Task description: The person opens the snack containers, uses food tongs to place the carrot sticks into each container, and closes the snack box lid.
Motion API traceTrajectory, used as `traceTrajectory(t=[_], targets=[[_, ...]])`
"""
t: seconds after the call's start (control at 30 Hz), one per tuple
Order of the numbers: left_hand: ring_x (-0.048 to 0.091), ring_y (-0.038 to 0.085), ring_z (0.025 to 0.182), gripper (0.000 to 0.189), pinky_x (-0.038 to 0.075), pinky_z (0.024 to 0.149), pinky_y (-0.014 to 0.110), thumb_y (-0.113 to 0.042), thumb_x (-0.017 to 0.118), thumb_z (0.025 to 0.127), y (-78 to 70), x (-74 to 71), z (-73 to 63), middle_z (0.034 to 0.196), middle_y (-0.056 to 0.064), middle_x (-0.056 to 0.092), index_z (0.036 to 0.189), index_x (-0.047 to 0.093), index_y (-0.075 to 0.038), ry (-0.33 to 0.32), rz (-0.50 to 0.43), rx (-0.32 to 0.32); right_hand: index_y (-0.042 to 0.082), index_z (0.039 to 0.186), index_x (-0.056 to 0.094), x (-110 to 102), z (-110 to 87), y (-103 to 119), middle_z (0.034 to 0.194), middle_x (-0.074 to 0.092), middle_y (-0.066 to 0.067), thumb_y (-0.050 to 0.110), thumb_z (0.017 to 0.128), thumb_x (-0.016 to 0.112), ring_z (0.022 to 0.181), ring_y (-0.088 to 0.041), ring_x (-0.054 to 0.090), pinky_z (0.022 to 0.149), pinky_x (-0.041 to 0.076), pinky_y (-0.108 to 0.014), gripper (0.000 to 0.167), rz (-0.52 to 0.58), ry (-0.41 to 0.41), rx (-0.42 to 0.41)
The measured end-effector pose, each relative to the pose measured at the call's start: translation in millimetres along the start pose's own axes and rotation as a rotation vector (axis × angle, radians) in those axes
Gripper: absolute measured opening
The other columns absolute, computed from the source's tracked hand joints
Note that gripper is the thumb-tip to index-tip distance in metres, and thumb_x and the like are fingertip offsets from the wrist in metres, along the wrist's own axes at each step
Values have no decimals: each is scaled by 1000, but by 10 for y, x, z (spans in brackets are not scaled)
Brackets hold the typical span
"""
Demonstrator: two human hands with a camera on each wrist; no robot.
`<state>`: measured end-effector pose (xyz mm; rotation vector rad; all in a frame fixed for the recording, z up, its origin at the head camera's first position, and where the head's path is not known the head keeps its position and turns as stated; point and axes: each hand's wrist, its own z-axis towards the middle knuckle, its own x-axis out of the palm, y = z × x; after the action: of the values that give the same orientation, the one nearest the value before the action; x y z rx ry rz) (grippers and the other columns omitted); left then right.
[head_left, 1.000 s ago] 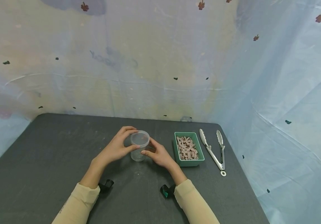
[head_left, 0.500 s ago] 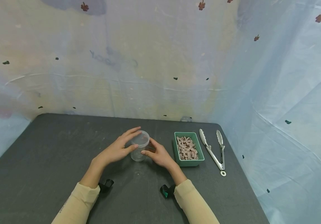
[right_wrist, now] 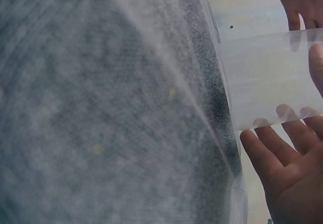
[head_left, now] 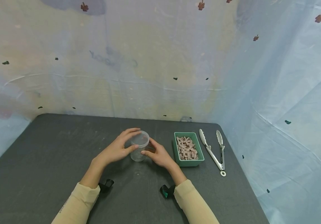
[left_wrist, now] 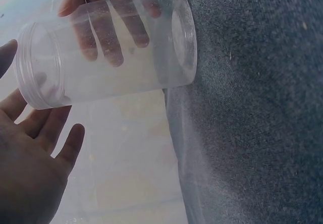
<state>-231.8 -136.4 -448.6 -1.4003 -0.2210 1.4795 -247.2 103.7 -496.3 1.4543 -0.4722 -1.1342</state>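
A tall clear plastic jar (head_left: 138, 156) stands upright on the dark table, with a round translucent lid (head_left: 140, 138) on top. Nothing shows inside it through the wall in the left wrist view. My left hand (head_left: 115, 148) is at the lid, thumb on the near side and fingers reaching round the far rim. Lower down, my right hand (head_left: 160, 154) grips the body of the jar from the right, its fingers showing through the clear wall in the left wrist view.
Right of the jar sits a green rectangular tub (head_left: 189, 163) of pinkish-grey strips (head_left: 186, 148). Metal tongs (head_left: 213, 156) lie spread beside it, near the table's right edge. A patterned plastic sheet (head_left: 149, 62) hangs behind the dark table (head_left: 51, 161).
The fingers of my left hand have shifted rightward around the lid's far rim, its thumb slightly inward. Jar, right hand, tub and tongs have stayed in place.
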Motion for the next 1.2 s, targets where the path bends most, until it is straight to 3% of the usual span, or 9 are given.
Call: traceTrajectory(t=[0.67,0.97,1.2], targets=[[41,39,140,58,44,104,64,-25,82,93,-14,48,22,150,14,47,144,60,-8,-127,76,-6,19,165,31,6,-10,-4,158,48,-9,21,103,69,143,-25,50,110,48,-34,72,9,-1,9],[40,37,138,60,44,105,62,-27,84,91,-21,55,41,148,13,45,143,60,-8,-128,83,-23,17,165,32,0,6,-22,158,48,-10,22,103,69,142,-26,50,109,48,-33,72,-9,-2,3],[27,40,151,65,34,111,70,-30,76,98,-18,33,35,165,13,32,154,49,-9,-66,46,1,17,164,33,-1,3,-28,156,50,-10,23,103,69,141,-26,51,110,48,-34,71,-13,-2,3]])
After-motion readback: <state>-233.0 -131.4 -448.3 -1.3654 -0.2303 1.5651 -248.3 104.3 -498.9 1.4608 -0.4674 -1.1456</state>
